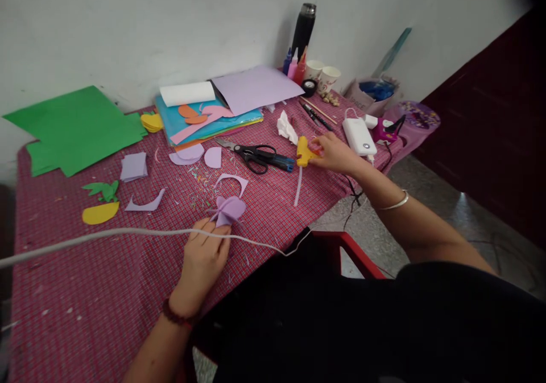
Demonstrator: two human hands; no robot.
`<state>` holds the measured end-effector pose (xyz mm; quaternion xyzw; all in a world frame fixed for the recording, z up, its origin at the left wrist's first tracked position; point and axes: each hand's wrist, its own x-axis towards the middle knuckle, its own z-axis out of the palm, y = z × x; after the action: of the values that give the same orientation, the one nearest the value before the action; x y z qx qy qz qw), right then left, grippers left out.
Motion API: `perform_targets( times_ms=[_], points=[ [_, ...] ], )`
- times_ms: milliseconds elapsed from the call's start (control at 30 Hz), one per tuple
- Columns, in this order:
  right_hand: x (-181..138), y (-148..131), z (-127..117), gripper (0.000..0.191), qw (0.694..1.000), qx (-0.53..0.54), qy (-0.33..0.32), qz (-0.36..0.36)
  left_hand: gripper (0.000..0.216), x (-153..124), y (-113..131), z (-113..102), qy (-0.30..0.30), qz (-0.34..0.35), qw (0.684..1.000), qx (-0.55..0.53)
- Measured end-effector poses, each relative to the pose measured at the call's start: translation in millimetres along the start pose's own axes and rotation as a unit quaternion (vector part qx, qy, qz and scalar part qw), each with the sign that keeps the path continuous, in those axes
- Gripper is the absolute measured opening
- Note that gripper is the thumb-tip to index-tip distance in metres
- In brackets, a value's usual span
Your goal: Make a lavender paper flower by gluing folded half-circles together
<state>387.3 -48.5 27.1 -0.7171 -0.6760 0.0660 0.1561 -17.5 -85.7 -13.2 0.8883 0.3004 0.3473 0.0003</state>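
Note:
Near the table's front edge, my left hand is closed on the base of a purple paper flower, whose folded petals stand up beyond the fingers. My right hand grips a small yellow hot glue gun by its handle, to the right of the scissors. A translucent glue stick juts out of the gun toward me. Between the hands lie open black scissors and a dark blue-handled tool. Crumpled white tissue touches or nearly touches the gun's far end.
Purple paper scraps, a stack of purple squares and green sheets lie leftward. Behind are a purple sheet, glue bottles, paper cups and a black flask. A white power bank sits right. A white cable crosses the view.

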Motion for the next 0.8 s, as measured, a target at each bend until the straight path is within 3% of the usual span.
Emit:
perform_targets(
  times_ms=[67, 133, 267, 367, 567, 700, 800],
  points=[
    [-7.6, -16.4, -3.3, 0.04, 0.996, 0.025, 0.07, -0.053, 0.009, 2.9, 0.1, 0.2, 0.005, -0.054, 0.997, -0.054],
    [-17.7, -42.4, -2.9, 0.028, 0.99, 0.054, 0.098, -0.085, 0.012, 6.6, 0.6, -0.1, 0.011, -0.107, 0.988, -0.107],
    [-35.5, -103.8, 11.5, 0.012, 0.948, 0.211, 0.026, -0.236, 0.012, 11.1, 0.0, 0.5, 0.019, -0.146, 0.98, -0.13],
    [-40.0, -138.5, 24.4, 0.01, 0.922, 0.253, 0.004, -0.293, 0.01, 10.0, -3.4, 1.7, 0.029, -0.159, 0.979, -0.123],
    [-37.7, -174.2, 42.7, 0.007, 0.882, 0.344, 0.011, -0.322, 0.01, 5.9, -7.1, -4.0, 0.045, -0.16, 0.981, -0.1],
    [-29.7, -182.4, 63.5, 0.023, 0.865, 0.396, 0.026, -0.306, 0.009, 3.3, -0.9, -14.0, 0.026, -0.125, 0.989, -0.077],
    [-25.6, -181.6, 75.9, 0.009, 0.865, 0.419, 0.012, -0.277, 0.008, -1.6, 4.3, -19.2, 0.004, -0.094, 0.994, -0.054]
  ],
)
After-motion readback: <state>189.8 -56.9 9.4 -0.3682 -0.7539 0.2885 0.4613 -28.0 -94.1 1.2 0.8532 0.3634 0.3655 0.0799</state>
